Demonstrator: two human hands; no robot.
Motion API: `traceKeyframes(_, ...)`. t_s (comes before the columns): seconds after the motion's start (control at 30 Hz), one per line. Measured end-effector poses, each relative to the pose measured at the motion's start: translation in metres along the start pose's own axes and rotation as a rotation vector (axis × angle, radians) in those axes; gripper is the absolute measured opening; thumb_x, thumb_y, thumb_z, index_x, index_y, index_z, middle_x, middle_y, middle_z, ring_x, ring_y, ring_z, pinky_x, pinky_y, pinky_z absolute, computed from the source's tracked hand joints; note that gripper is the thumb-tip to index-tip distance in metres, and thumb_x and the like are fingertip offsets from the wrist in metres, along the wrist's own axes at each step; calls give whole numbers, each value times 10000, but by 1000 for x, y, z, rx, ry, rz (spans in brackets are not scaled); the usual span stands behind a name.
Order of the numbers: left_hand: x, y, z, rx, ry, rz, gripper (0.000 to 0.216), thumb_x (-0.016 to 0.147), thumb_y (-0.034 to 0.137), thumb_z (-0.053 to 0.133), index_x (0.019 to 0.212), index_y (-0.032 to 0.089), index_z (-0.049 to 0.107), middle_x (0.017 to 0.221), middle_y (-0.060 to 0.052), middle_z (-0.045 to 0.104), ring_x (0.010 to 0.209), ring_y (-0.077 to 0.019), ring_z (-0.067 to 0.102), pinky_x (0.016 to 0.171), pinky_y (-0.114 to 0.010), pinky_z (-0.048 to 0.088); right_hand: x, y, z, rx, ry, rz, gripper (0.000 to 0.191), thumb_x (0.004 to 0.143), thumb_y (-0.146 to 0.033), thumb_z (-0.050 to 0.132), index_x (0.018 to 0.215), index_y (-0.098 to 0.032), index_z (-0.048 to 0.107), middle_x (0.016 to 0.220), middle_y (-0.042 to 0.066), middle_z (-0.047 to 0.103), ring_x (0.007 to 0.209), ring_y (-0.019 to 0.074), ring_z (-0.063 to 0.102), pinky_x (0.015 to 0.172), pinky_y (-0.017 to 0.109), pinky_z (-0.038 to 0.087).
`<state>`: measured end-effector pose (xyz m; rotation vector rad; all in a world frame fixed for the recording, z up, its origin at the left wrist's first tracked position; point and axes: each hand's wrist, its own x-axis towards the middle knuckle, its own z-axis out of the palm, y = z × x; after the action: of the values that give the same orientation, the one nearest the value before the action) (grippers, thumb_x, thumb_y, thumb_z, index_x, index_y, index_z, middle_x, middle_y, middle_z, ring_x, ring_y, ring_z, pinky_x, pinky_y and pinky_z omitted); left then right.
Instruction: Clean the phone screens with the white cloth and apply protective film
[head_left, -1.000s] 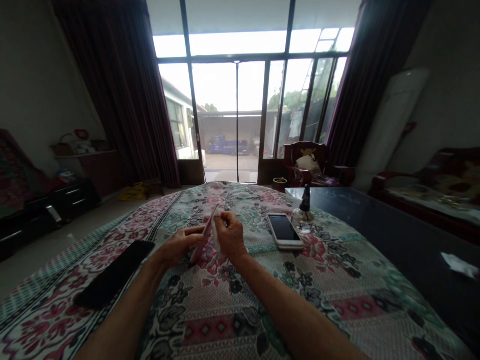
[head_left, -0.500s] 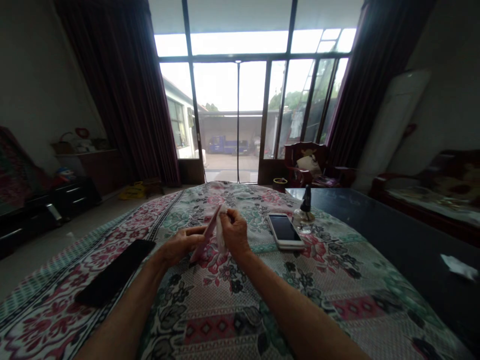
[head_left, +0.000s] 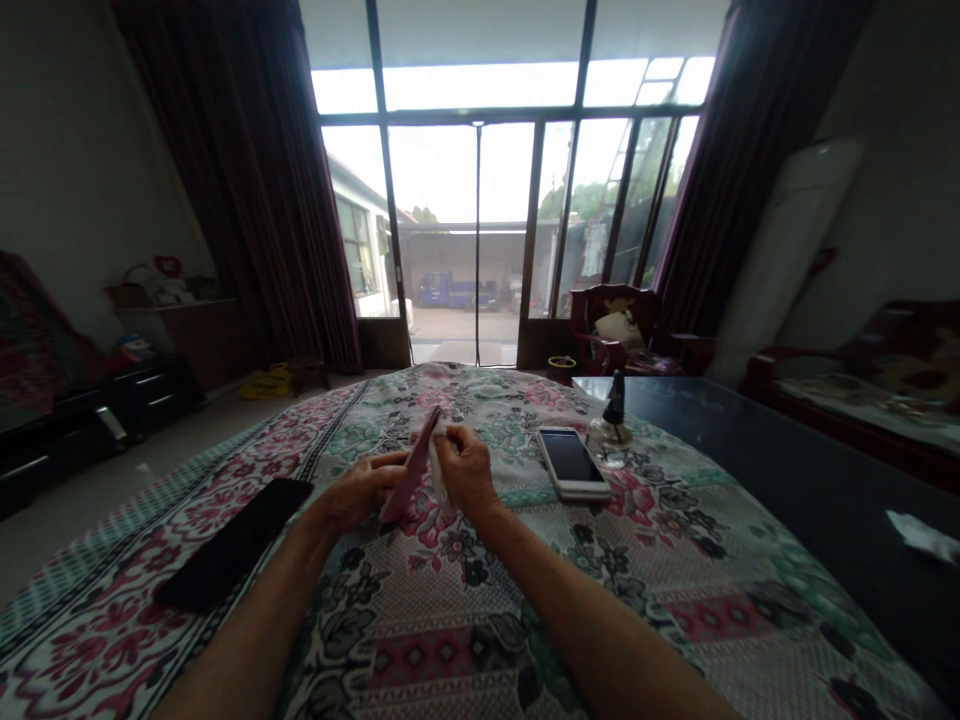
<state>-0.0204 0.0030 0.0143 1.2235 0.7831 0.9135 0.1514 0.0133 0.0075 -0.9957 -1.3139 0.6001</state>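
My left hand (head_left: 367, 488) grips a flat pink phone (head_left: 409, 482) by its side, holding it tilted up on edge above the tablecloth. Against the phone's right-hand face, my right hand (head_left: 466, 468) presses a white tissue (head_left: 438, 470) pinched in its fingers. The side of the phone turned away from me is hidden. To the right lies a white phone (head_left: 574, 462) with a dark screen, face up. Just beyond it stands a small clear bottle (head_left: 609, 436) with a black top. A large black phone (head_left: 234, 545) lies left of my left forearm.
A flowered tablecloth (head_left: 427, 610) covers the table under my hands. The dark tabletop (head_left: 750, 440) shows at the right, with a crumpled white tissue (head_left: 924, 537) on it. Beyond the table are a wooden armchair (head_left: 615, 300) and glass doors (head_left: 442, 260).
The pink phone has turned a little, so more of its pink face shows. My right hand with the tissue has shifted slightly lower along it.
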Motion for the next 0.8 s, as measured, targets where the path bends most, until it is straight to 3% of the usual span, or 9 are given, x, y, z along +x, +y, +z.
traceKeyframes(0.1, 0, 1, 5, 7, 6, -11, 440, 679, 238, 781, 1100, 151, 692, 885, -60, 719, 605, -124, 603, 567, -221, 486, 7, 2, -8, 23, 64, 67, 242, 801, -386, 549, 868, -181, 658, 817, 33, 675, 769, 182, 598, 711, 283, 469)
traceKeyframes(0.3, -1, 5, 3, -35, 44, 57, 326, 732, 295, 743, 1011, 129, 711, 754, -37, 682, 551, -98, 554, 523, -194, 448, 11, -4, -8, 105, -172, 13, 248, 763, -403, 570, 799, -179, 670, 715, 3, 646, 650, 145, 554, 618, 246, 448)
traceKeyframes(0.47, -2, 7, 2, -53, 55, 76, 338, 727, 311, 740, 992, 104, 708, 787, -60, 677, 584, -118, 571, 553, -213, 457, 20, 3, -18, 27, 12, 68, 301, 772, -445, 559, 791, -170, 678, 714, 14, 652, 657, 158, 546, 603, 254, 434)
traceKeyframes(0.8, 4, 4, 14, -54, 32, 56, 339, 715, 316, 758, 993, 135, 689, 717, -10, 644, 524, -81, 522, 483, -176, 412, 7, -7, -4, -13, 20, -75, 202, 793, -353, 578, 841, -187, 684, 774, 17, 652, 727, 162, 571, 679, 267, 459)
